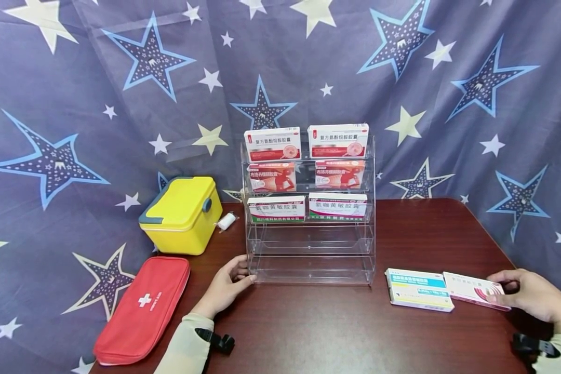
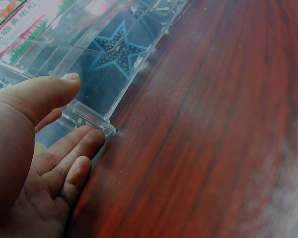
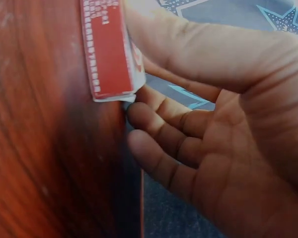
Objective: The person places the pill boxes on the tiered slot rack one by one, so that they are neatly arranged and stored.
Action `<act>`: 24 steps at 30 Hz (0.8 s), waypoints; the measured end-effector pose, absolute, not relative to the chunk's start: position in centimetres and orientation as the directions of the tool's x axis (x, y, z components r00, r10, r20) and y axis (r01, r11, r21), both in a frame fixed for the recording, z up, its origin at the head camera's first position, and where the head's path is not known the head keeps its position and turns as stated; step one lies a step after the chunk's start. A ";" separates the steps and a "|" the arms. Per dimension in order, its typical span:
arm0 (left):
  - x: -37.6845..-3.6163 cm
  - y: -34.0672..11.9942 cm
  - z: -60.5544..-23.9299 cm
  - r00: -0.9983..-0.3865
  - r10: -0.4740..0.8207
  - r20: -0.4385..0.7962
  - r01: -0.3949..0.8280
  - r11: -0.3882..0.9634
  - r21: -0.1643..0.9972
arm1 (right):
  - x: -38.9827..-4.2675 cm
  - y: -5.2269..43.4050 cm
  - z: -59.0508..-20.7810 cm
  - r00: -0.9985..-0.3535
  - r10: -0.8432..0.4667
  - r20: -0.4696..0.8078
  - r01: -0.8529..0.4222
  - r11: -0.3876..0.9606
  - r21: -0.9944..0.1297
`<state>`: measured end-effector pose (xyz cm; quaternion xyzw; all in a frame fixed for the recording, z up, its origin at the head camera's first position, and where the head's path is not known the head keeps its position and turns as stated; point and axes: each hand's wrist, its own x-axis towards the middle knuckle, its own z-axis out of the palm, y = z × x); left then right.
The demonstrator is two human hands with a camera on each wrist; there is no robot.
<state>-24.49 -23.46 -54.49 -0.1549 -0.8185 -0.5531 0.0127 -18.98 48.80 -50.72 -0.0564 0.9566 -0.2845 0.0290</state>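
Observation:
A clear tiered display rack point(image 1: 308, 262) stands on the table, with pairs of medicine boxes on its upper three tiers. At its lower left corner my left hand point(image 1: 229, 285) holds the edge, thumb in front and fingers at the side. In the left wrist view the fingertips point(image 2: 95, 139) touch the rack's foot. On the right, my right hand point(image 1: 530, 293) pinches the end of a white and red medicine box point(image 1: 472, 289). That box's red end panel point(image 3: 109, 54) shows in the right wrist view. A white, teal and yellow medicine box point(image 1: 421, 291) lies directly beside it.
A yellow lidded box point(image 1: 187, 218) stands at the back left, beside a small white wrapped roll point(image 1: 226, 221). Nearer lies a red first-aid pouch point(image 1: 142, 311). A star-patterned curtain point(image 1: 299, 67) hangs behind the brown table point(image 1: 318, 332).

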 end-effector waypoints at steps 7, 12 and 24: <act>-24.5 -23.4 -54.6 -0.953 0.241 0.186 0.265 0.354 0.897 | -19.0 48.9 -51.0 -0.997 -0.075 0.029 -0.079 0.838 -0.540; -24.4 -23.3 -54.6 -0.950 0.244 0.194 0.272 0.345 0.898 | -19.0 49.0 -51.0 -0.996 -0.019 0.087 -0.062 0.852 -0.520; -24.3 -23.4 -54.3 -0.953 0.241 0.186 0.263 0.348 0.900 | -18.8 48.5 -51.9 -0.962 0.088 0.257 -0.051 0.870 -0.491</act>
